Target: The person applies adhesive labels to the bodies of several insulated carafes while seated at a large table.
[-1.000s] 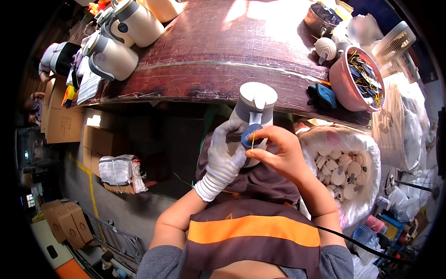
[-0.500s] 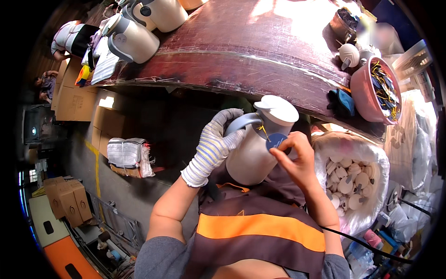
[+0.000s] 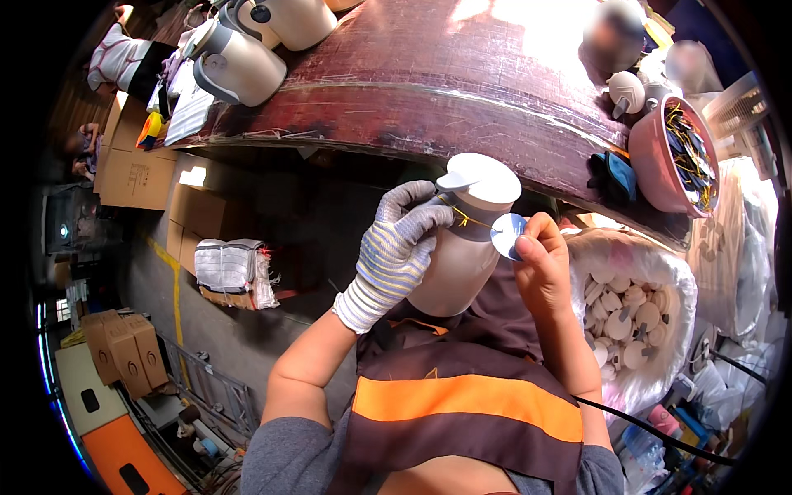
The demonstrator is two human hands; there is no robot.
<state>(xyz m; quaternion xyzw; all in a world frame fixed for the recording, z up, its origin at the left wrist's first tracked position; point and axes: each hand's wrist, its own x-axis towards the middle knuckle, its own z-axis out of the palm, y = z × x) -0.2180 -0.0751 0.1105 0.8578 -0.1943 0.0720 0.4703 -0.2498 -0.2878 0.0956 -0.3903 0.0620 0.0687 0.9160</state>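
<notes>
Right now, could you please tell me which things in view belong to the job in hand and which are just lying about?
Job in hand: jug; round tag; yellow string; probably the pink tub of similarly strung tags.

Apparently just lying about: white bundle; cardboard boxes at lower left.

smooth and faintly satin on the jug [image 3: 458, 272], plastic-looking at its lid [image 3: 488, 178]. knitted and matt over the gloved left hand [image 3: 394, 249]. glossy and card-like on the round tag [image 3: 506, 237]. worn and scratched, yet shiny, across the table [image 3: 396, 103] (wood, by the look). looks thin, crinkled and plastic at the liner [image 3: 678, 309]; shows as matt cloth on the apron [image 3: 470, 408].
</notes>
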